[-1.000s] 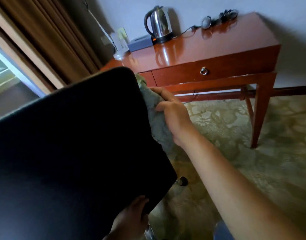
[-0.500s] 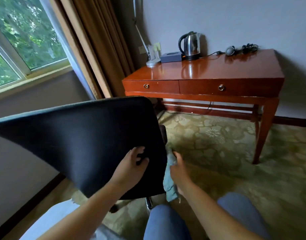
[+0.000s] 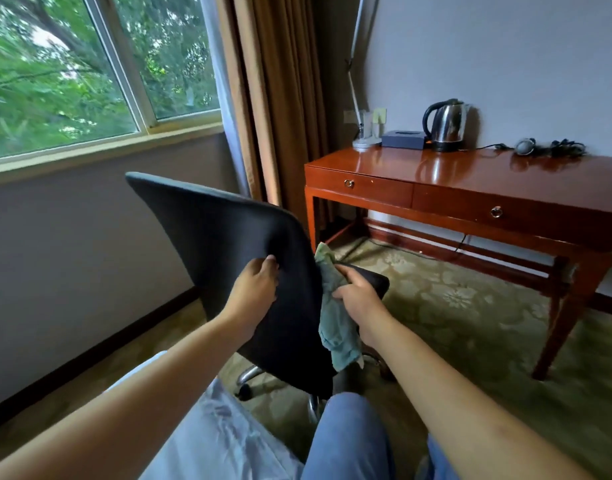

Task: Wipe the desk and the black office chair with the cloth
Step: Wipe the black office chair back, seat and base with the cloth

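Observation:
The black office chair (image 3: 225, 237) stands in front of me with its backrest turned toward me. My left hand (image 3: 252, 292) presses flat against the back of the backrest, fingers spread. My right hand (image 3: 358, 296) grips a crumpled grey-green cloth (image 3: 335, 327) against the backrest's right edge, just above the seat. The cloth hangs down below my hand. The glossy red-brown desk (image 3: 470, 174) with two drawers stands at the right against the wall, well beyond both hands.
On the desk stand a steel kettle (image 3: 444, 124), a dark box (image 3: 403, 138), a lamp base (image 3: 365, 142) and cables (image 3: 550, 148). Brown curtains (image 3: 273, 98) and a window (image 3: 90, 64) are on the left. Patterned carpet (image 3: 470, 323) covers the floor. My knees are at the bottom.
The view has pulled back and risen, so the chair looks farther away. My right hand with the cloth slid down the backrest's right edge; my left hand moved up onto the backrest.

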Tool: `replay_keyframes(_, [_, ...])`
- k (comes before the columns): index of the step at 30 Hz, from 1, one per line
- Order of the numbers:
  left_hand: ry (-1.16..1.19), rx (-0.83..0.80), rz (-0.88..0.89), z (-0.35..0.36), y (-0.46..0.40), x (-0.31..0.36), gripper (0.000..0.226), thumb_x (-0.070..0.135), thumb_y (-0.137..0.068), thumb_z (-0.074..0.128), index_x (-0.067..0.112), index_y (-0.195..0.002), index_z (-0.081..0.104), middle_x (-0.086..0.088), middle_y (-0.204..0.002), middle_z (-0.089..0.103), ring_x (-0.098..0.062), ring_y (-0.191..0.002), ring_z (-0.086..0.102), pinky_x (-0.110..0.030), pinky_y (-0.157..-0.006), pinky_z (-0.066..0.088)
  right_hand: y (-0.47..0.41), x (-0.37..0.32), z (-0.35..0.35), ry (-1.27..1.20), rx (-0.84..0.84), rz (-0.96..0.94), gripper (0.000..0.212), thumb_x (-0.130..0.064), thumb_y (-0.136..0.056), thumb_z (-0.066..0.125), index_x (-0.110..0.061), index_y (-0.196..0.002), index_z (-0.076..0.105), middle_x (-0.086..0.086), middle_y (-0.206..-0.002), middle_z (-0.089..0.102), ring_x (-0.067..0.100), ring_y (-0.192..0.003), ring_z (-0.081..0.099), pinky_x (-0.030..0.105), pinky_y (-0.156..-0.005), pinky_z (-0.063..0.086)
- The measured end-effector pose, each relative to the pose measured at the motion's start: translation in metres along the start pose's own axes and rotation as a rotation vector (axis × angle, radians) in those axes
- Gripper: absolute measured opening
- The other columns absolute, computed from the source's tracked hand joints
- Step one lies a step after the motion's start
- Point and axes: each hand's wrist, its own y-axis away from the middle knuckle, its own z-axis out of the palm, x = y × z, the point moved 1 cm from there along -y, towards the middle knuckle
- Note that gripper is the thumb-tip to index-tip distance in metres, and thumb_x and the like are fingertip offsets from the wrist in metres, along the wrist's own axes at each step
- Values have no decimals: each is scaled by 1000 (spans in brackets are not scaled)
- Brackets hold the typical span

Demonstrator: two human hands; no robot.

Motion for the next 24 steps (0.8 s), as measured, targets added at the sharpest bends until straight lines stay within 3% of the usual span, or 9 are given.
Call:
replay_keyframes(5, [35, 70, 22, -45, -2, 20, 38, 48, -101, 39, 17, -105, 59, -4, -88, 60, -19, -78, 59, -36, -72, 53, 8, -17, 36, 20, -72, -54, 50, 5, -90, 47, -25, -128, 62, 8, -116, 70, 26, -110, 66, 38, -96, 54])
replay_keyframes(8, [111, 128, 10, -69, -6, 37, 43, 50, -103, 33, 15, -113, 57, -4, -102, 63, -20, -94, 63, -42, -87, 56, 11, -41, 57, 34, -105, -72, 50, 2, -90, 50, -29, -127, 63, 8, -115, 71, 27, -106, 67, 43, -97, 55])
replay_keyframes(11, [195, 163, -7, -92, -15, 58, 48, 51, -103, 32, 13, -123, 53, -5, -114, 63, -22, -103, 63, -45, -91, 55, 12, -70, 83, 74, -173, -133, 50, -1, -89, 52, -30, -128, 63, 6, -116, 71, 26, -106, 68, 44, -96, 56])
replay_keyframes(15, [184, 182, -97, -119, -35, 78, 53, 53, -100, 34, 13, -130, 52, -8, -121, 63, -24, -105, 64, -35, -71, 53, 8, -108, 122, 96, -265, -277, 52, 1, -90, 53, -27, -132, 62, 4, -119, 70, 23, -109, 68, 38, -95, 57])
replay_keyframes(20, [188, 167, -179, -148, -57, 84, 47, 46, -92, 42, 19, -129, 55, -1, -109, 70, -19, -90, 69, -30, -58, 56, -6, -102, 173, 238, -278, -522, 54, -9, -86, 50, -42, -127, 62, -13, -123, 68, 8, -118, 61, 34, -106, 47])
replay_keyframes(22, [167, 186, -180, -158, -67, 83, 49, 42, -89, 41, 19, -132, 52, -5, -108, 73, -20, -86, 73, -28, -49, 55, -17, -81, 184, 335, -278, -543, 55, -14, -87, 48, -44, -133, 56, -15, -128, 64, 6, -123, 57, 31, -110, 42])
replay_keyframes(24, [137, 213, -169, -167, -78, 81, 49, 37, -89, 37, 15, -130, 51, -10, -109, 72, -23, -85, 73, -32, -53, 59, -33, -62, 189, 404, -273, -493, 57, -16, -87, 47, -43, -137, 54, -14, -133, 60, 7, -125, 54, 32, -112, 40])
